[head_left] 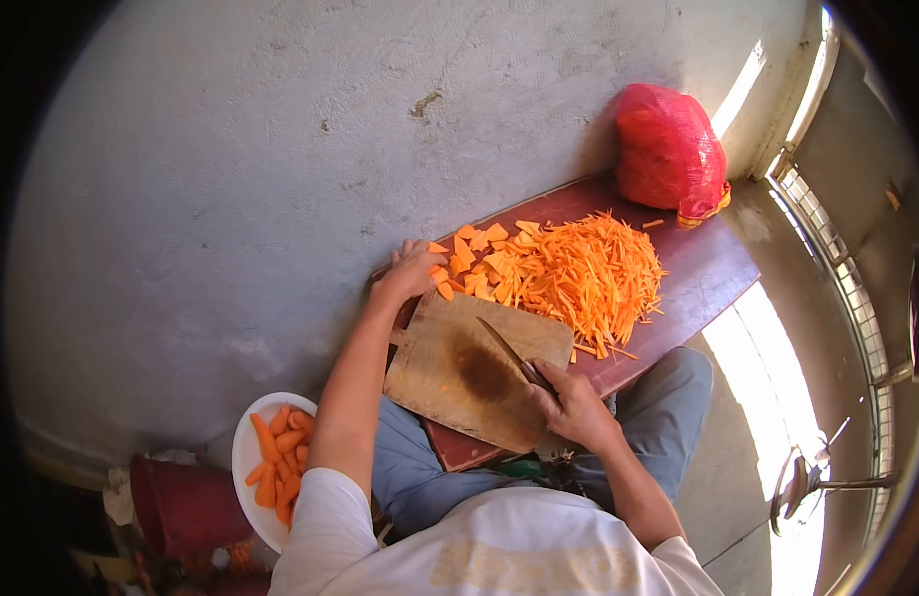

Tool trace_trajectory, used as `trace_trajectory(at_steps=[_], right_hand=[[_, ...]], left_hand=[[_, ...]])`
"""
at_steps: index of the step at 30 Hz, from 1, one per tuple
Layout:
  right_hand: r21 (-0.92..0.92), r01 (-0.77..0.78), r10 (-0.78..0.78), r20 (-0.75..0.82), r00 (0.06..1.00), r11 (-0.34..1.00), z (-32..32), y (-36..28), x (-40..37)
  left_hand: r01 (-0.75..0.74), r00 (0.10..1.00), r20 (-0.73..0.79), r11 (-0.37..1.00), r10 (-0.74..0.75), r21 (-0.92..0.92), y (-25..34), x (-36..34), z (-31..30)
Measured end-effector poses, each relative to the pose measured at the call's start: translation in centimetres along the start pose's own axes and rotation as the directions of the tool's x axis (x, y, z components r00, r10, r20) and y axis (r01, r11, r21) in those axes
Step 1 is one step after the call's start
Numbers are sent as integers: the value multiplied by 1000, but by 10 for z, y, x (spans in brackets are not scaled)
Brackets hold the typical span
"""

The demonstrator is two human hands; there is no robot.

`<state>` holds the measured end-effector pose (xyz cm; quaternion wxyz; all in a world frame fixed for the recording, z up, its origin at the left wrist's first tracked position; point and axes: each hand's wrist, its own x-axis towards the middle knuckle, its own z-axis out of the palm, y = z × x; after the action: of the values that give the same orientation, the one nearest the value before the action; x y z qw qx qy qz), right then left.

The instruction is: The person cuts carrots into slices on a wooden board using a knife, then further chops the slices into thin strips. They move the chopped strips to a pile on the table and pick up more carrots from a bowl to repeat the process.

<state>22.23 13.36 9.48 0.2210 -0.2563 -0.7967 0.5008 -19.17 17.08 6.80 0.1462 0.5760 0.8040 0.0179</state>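
Observation:
My right hand is closed round the handle of a knife, whose dark blade points up and left over the cutting board. The wooden board bears a dark stain in its middle. Beyond its upper left corner, my left hand has its fingers bent round a few carrot slices at the table's edge; the fingertips are partly hidden. More flat carrot pieces lie just right of that hand. Farther right rises a large heap of carrot shreds.
The dark red table stands against a grey wall. A red bag sits at its far right end. At lower left are a white bowl of peeled carrots and a dark red bucket. My legs flank the table's near end.

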Motion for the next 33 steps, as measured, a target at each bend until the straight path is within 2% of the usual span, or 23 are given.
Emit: trace_trajectory(at_steps=[7, 10, 13, 16, 19, 25, 28, 33], right_hand=[[-1, -70, 70, 31, 997, 998, -4, -1, 1], [-5, -49, 49, 25, 999, 999, -3, 1, 1], [-19, -14, 14, 15, 1000, 1000, -3, -2, 0], [-29, 33, -32, 9, 999, 999, 0, 1, 0], [-35, 22, -21, 47, 999, 999, 0, 0, 1], [-32, 16, -14, 71, 997, 999, 4, 0, 0], [-43, 24, -21, 77, 997, 999, 5, -2, 0], [-70, 29, -21, 115, 993, 997, 10, -3, -1]], left_hand=[[6, 998, 64, 1000, -6, 5, 8, 1, -4], [-17, 999, -32, 999, 18, 52, -3, 9, 2], [-36, 998, 54, 988, 29, 147, -4, 12, -9], [-67, 994, 97, 986, 52, 156, -7, 17, -12], [-51, 989, 139, 997, 42, 62, -13, 27, -4], [29, 992, 126, 999, -33, 31, -17, 40, 11], [43, 987, 155, 999, -42, -7, -16, 42, 11], [36, 993, 116, 999, -31, -36, -2, 29, 1]])
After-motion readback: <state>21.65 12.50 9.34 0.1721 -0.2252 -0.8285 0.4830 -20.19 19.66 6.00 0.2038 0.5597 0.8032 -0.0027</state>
